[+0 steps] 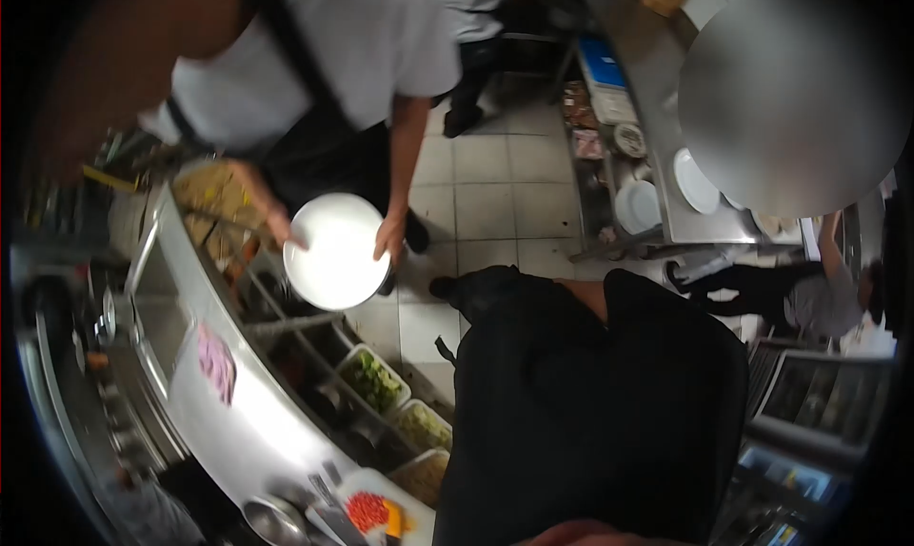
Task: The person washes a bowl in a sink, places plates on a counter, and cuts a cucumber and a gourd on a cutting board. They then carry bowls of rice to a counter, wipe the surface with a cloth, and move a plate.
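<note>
Neither my left hand nor my right hand can be made out. My black-clad body [590, 422] fills the lower middle, and a blurred bit of skin at the bottom edge cannot be told as a hand. Across from me, a person in a white shirt and dark apron holds a white plate [335, 253] in both hands, beside the steel counter. Nearest my body on the left are a tub of chopped greens [372, 378], a tub of paler shredded vegetable [423, 426] and a cutting board [414, 516] with chopped red pieces [367, 513].
A metal bowl [273, 520] and a knife [335, 521] lie near the board. A pink cloth-like item [216, 363] rests on the steel counter. White plates [698, 180] stand on the right-hand table. Other people stand farther back and at right; tiled floor [481, 203] runs between.
</note>
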`<state>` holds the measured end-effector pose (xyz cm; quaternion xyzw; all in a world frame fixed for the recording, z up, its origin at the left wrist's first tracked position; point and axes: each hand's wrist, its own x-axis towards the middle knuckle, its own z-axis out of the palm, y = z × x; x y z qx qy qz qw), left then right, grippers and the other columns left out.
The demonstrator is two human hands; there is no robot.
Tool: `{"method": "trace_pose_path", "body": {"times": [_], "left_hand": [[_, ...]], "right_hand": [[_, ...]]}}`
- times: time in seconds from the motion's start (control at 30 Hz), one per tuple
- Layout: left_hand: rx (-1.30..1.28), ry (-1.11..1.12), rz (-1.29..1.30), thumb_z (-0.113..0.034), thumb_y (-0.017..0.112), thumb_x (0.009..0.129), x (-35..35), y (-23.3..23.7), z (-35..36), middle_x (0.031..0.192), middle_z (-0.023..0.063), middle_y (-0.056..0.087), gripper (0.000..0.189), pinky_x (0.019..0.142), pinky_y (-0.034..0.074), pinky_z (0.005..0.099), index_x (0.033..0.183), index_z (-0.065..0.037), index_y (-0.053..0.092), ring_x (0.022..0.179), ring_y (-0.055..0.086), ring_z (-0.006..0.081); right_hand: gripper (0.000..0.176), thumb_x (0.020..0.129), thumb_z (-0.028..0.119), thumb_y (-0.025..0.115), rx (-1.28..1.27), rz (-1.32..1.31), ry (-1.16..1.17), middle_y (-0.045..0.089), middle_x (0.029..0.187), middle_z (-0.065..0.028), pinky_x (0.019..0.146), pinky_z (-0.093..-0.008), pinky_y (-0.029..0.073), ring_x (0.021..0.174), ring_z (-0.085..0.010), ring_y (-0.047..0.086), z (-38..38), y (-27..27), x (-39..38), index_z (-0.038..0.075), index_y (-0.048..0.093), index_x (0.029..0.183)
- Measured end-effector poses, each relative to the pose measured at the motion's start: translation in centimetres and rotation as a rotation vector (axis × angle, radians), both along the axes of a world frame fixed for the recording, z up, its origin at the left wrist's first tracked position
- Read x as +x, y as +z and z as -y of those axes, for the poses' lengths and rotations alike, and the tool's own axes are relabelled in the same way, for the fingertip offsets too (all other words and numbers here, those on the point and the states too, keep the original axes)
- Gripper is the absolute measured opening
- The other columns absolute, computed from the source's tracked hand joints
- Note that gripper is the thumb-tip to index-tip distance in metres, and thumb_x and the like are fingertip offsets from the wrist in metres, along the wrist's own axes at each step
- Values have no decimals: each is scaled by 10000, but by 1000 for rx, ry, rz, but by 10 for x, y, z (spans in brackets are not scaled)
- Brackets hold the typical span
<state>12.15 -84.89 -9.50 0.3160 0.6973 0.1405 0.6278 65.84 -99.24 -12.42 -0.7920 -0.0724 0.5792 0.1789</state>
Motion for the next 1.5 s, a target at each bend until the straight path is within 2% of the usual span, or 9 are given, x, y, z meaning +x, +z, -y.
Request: {"method": "trace_pose_path", "body": {"times": [0.3,0.4,0.47,0.7,0.97,1.23,1.27,1.33,1.5], "left_hand": [[57,-307,-16,-217,527,904,160,25,-66,1130,126,594,327,903,419,350,1132,14,560,1021,551,220],[14,-352,-19,-209,528,904,244,21,-55,1130,123,594,318,902,419,349,1127,16,560,1022,551,218],[-25,-379,-26,-203,528,904,295,19,-41,1130,121,594,312,901,419,348,1123,17,561,1022,550,216],[-107,-444,-46,-182,530,905,461,11,-34,1130,113,596,290,900,419,344,1111,20,561,1024,548,211],[488,-1001,136,50,476,779,748,46,-109,1008,136,603,289,860,434,304,1057,27,551,970,569,216],[267,-1120,492,113,469,814,1073,-139,-114,1000,90,606,254,819,474,286,1033,15,554,929,585,163],[276,-1114,579,128,476,811,1116,-148,-111,1000,83,604,271,826,471,286,1047,14,546,940,581,158],[362,-1060,656,120,472,829,1192,-162,-103,963,58,596,247,803,468,265,1038,8,542,887,579,147],[442,-733,971,-68,543,895,1347,-192,-95,978,43,575,136,836,458,278,1025,-30,543,897,564,126]], "right_hand": [[415,864,318,510,188,-242,-956,598,1038,-237,816,-436,454,903,-369,574,66,-119,83,-34,584,1072],[332,828,212,513,-66,819,-551,616,1106,-154,869,-384,436,975,-261,586,71,-263,186,32,623,1084],[308,814,199,526,-24,281,-472,624,988,-125,790,-399,469,868,-267,583,45,-59,250,37,612,1062],[304,783,179,588,402,110,-617,636,932,-56,658,-336,490,809,-180,595,-37,4,413,94,607,1075],[134,842,40,581,939,441,-921,667,907,-78,733,-257,486,812,-148,625,-126,-13,476,19,620,968],[90,810,67,587,539,1323,-310,595,1041,-234,852,-442,483,978,-379,586,-12,170,518,10,582,880],[177,865,150,555,-49,1593,-387,575,1071,-273,846,-527,466,1001,-427,564,3,180,517,11,537,974],[450,914,329,488,89,1492,-4,378,1321,-331,976,-601,317,1232,-479,371,25,210,567,12,447,1230],[752,859,617,405,167,1240,-79,157,1487,-230,1078,-568,149,1360,-413,193,28,163,618,162,257,1439]]}}
